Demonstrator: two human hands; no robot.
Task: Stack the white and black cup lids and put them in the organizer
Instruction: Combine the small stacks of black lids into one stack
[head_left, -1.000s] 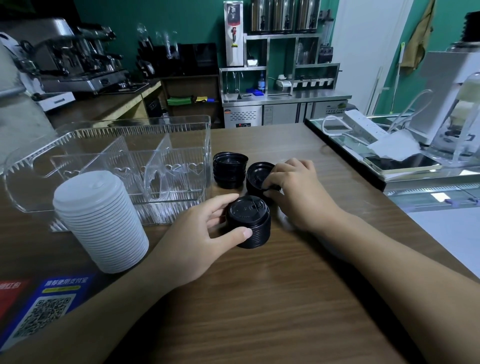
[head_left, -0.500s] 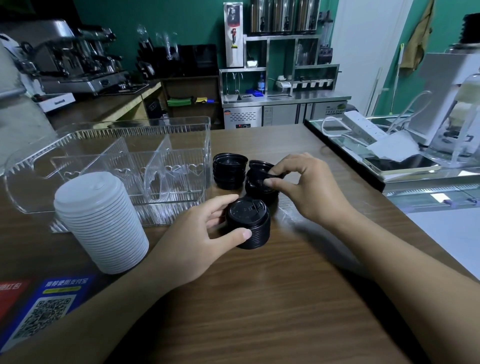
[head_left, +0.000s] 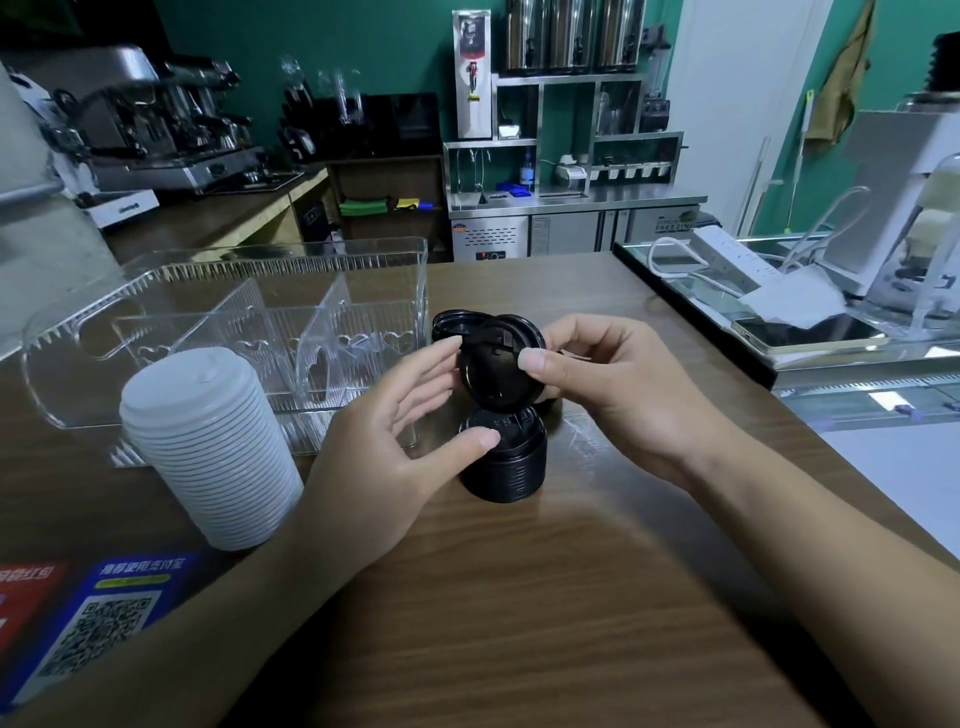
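Observation:
My right hand (head_left: 613, 379) pinches a single black lid (head_left: 496, 366), tilted on edge, just above a stack of black lids (head_left: 506, 465) on the wooden counter. My left hand (head_left: 395, 431) has its fingertips touching the lifted lid's left rim and its thumb resting on top of the stack. Another short pile of black lids (head_left: 451, 322) peeks out behind the lifted lid. A tall stack of white lids (head_left: 208, 447) stands at the left. The clear plastic organizer (head_left: 156, 291) with dividers lies behind it, holding nothing.
A glass-topped counter (head_left: 852, 384) with a phone (head_left: 805, 332), a power strip and cables runs along the right. QR-code stickers (head_left: 98, 623) lie at the near left. An espresso machine (head_left: 156, 119) and steel shelving stand far behind.
My right hand has lifted one black lid off the rear pile and brought it over the near stack. My left hand's fingers rose from the stack's side to the lifted lid.

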